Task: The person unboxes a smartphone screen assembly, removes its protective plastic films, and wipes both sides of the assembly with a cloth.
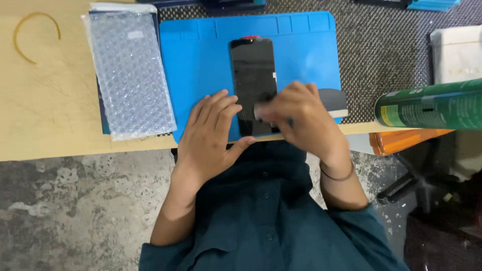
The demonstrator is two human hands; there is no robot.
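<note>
A pale wooden table [45, 115] stands over a mottled grey concrete floor [75, 211].

Repair workshop, blue work mat [201, 60] (phone [253, 75] atop)

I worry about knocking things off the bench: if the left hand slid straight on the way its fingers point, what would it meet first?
The left hand points up and slightly right over the blue mat, so it would probably meet the dark phone first, along its left edge; its fingertips already lie right beside it.
</note>
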